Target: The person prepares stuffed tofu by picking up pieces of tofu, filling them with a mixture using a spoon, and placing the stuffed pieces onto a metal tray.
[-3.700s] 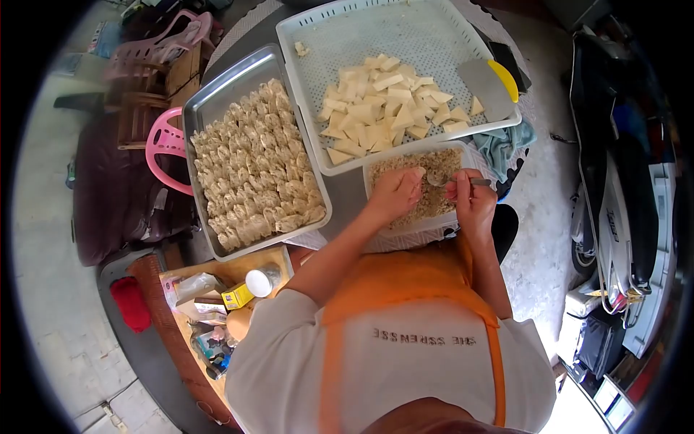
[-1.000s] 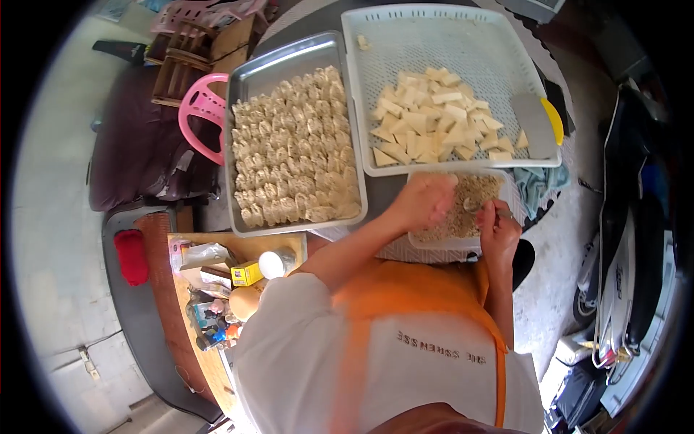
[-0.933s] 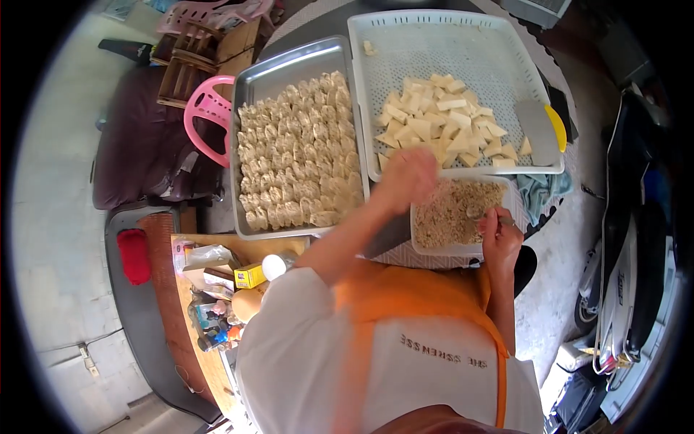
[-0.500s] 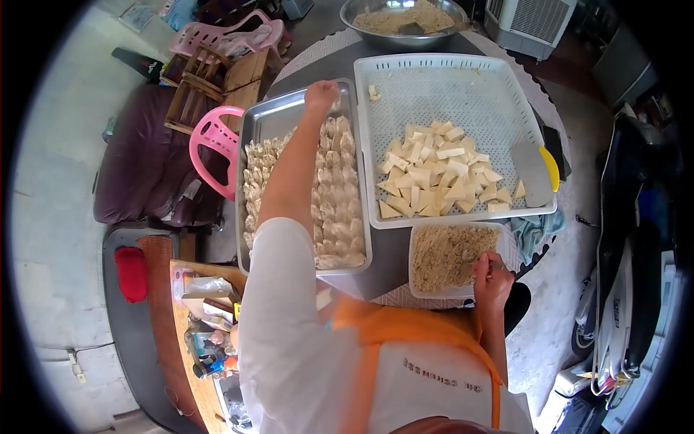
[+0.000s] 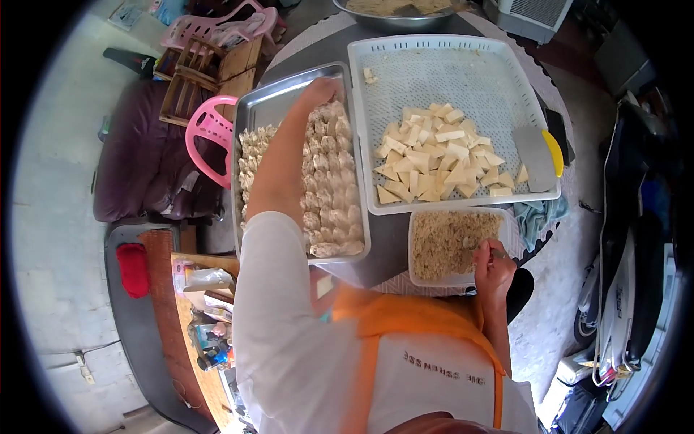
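My left hand [image 5: 323, 92] reaches to the far end of the metal tray [image 5: 261, 92], with curled fingers low beside the rows of pale, wrinkled wrapped pieces [image 5: 333, 184]. What its fingertips hold is hidden. Near the table's front edge, my right hand [image 5: 494, 267] is closed round a spoon [image 5: 468, 244] at the right side of a plastic container [image 5: 442, 283] of crumbly brown filling [image 5: 448, 242]. Behind the container, a white perforated tray [image 5: 434, 79] carries a heap of cut pale triangles [image 5: 437, 155] and a scraper with a yellow handle [image 5: 553, 152].
A large metal bowl [image 5: 396, 23] stands at the table's back edge. A teal cloth [image 5: 535, 219] lies right of the container. Left of the metal tray is a pink chair back [image 5: 210, 130]. A wooden surface with small items [image 5: 210, 318] is at lower left.
My left hand has gone from the filling container over to the far end of the metal tray. My right hand stays by the container with the spoon. The camera view has shifted.
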### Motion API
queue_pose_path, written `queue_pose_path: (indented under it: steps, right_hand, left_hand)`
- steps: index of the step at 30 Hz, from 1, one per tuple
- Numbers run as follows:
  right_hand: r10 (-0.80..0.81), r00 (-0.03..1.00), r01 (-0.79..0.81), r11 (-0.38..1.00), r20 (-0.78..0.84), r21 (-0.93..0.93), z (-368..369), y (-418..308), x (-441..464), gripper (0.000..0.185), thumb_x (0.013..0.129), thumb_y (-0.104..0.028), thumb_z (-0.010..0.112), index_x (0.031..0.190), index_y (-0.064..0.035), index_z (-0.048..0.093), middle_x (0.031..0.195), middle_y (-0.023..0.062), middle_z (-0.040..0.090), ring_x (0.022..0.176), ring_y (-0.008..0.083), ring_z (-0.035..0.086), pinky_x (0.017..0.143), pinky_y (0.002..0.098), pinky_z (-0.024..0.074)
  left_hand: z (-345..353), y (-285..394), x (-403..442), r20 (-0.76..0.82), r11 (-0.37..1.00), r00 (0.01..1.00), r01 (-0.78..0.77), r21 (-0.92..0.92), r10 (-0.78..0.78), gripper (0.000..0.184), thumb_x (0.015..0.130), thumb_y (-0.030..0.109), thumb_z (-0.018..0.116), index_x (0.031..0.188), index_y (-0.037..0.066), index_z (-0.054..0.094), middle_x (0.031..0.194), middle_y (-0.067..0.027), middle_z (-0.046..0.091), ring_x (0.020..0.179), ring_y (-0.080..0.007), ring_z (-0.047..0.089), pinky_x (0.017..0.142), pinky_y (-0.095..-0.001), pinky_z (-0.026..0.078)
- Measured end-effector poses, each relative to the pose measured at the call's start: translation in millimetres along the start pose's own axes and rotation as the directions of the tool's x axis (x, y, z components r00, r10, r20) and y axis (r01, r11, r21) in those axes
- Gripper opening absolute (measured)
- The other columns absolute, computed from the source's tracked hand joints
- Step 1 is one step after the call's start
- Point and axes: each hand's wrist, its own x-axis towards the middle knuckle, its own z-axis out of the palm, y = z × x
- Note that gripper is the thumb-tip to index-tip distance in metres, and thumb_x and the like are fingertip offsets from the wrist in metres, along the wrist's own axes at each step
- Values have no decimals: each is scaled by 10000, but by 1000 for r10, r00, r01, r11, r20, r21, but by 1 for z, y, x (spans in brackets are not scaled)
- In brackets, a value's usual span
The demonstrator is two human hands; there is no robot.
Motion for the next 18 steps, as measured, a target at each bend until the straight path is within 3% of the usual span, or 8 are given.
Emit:
queue_pose_path:
  steps: [2,5,8,12,15,18]
  right_hand:
    - [-12,1000,12,1000,-15,-4,0,0,1,134,882,-32,601,794,69,610,701,140,619,466,200,582,431,282,420]
    - [16,999,-17,999,-32,-28,1,5,-3,113,871,-50,622,797,34,629,625,129,591,443,200,569,426,289,421]
    - [-6,998,3,999,-56,-52,2,9,-4,100,869,-63,627,811,17,635,580,115,577,437,205,568,427,290,424]
    - [-7,996,5,1000,-89,-19,5,13,-6,75,863,-72,633,850,1,639,565,113,576,439,224,569,435,303,432]
    - [-2,998,-1,999,-61,-42,5,15,-8,72,861,-78,634,856,-6,639,563,113,578,441,230,568,440,307,435]
    - [-16,996,12,999,-85,-53,6,13,-7,75,863,-85,634,855,-10,637,560,110,577,445,231,570,441,309,435]
  left_hand:
    - [-2,8,-6,35,999,999,-38,36,37,356,895,329,563,773,12,669,595,-95,604,575,-211,597,575,-368,467]
    - [1,12,7,-106,780,919,-257,571,380,299,905,280,540,832,22,670,727,-152,658,682,-328,631,659,-428,489]
    - [29,88,-28,-224,782,805,-401,477,549,263,922,247,518,982,39,667,948,-187,659,916,-378,608,778,-440,481]
    - [87,149,-76,44,787,840,-525,325,541,215,909,207,494,933,53,642,926,-166,641,928,-362,572,807,-450,454]
    - [124,145,-72,206,675,779,-619,402,592,204,903,192,492,964,62,636,891,-168,637,914,-367,563,810,-443,452]
    - [143,149,-87,160,619,719,-672,405,676,191,888,180,495,964,62,625,909,-173,636,925,-363,568,808,-437,454]
